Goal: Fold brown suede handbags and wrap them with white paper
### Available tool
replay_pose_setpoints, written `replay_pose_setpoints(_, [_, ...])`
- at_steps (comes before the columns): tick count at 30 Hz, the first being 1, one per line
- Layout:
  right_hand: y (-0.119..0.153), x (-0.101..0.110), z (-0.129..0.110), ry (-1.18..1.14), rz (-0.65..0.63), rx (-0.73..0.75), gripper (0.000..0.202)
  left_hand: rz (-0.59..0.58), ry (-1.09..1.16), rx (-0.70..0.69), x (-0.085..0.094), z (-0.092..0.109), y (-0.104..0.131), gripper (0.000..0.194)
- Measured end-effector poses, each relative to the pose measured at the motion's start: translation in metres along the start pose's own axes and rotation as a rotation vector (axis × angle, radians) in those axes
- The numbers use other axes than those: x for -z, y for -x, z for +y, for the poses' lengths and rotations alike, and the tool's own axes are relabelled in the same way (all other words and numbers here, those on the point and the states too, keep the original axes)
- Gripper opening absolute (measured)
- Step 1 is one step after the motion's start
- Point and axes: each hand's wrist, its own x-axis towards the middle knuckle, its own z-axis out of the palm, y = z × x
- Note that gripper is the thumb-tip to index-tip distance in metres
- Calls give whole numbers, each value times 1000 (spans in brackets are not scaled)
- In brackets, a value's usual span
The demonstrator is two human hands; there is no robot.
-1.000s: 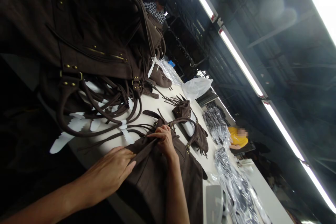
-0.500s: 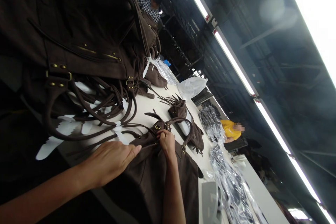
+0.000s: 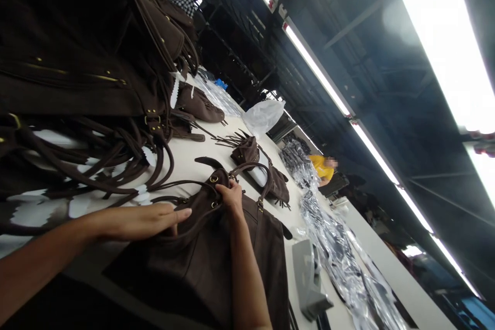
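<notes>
A dark brown bag (image 3: 201, 268) lies in front of me on the pale table, its handles toward the far side. My left hand (image 3: 154, 220) is at the near edge of the bag's opening, thumb stretched out and the other fingers curling down into the opening, partly hidden. With fingers pinched together, my right hand (image 3: 231, 196) grips the bag's top edge beside a brass eyelet (image 3: 214, 179). The mouth of the bag gapes between the two hands.
Many brown bags (image 3: 77, 82) are piled at the left, handles wrapped in white paper. Beyond are a fringed bag (image 3: 276, 185), a clear plastic bag (image 3: 264, 116), wrapped items (image 3: 332, 237) and a grey device (image 3: 307, 281). A person in yellow (image 3: 322, 167) is farther off.
The view has shifted, so most things appear farther left. My left hand has dipped its fingers into the bag's mouth, which now shows wider. My right hand still grips the edge.
</notes>
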Motion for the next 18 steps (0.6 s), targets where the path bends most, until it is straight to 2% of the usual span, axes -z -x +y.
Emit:
replay_pose_setpoints(2, [3, -4, -9, 20, 124, -13, 5, -106, 31, 115, -4, -6, -13, 74])
replay_pose_setpoints(3, [4, -6, -14, 48, 200, -11, 5, -100, -12, 151, -8, -7, -18, 71])
replay_pose_setpoints(6, [8, -10, -25, 90, 396, 14, 14, 138, -222, 146, -30, -2, -30, 48])
replay_pose_setpoints(8, [7, -11, -28, 3, 425, 12, 18, 287, -278, 109, -45, -1, -35, 39])
replay_pose_setpoints(10, [3, -13, -28, -102, 408, -11, 21, 409, -288, 35, -55, -6, -40, 49])
replay_pose_setpoints(12, [-2, -14, -25, -160, 393, -26, 24, 472, -243, -60, -59, -17, -46, 63])
replay_pose_setpoints(15, [-6, -17, -23, -204, 395, -31, 26, 407, -162, -143, -59, -32, -55, 69])
replay_pose_setpoints(18, [-7, -19, -24, -245, 399, -29, 29, 302, -132, -187, -58, -36, -58, 69])
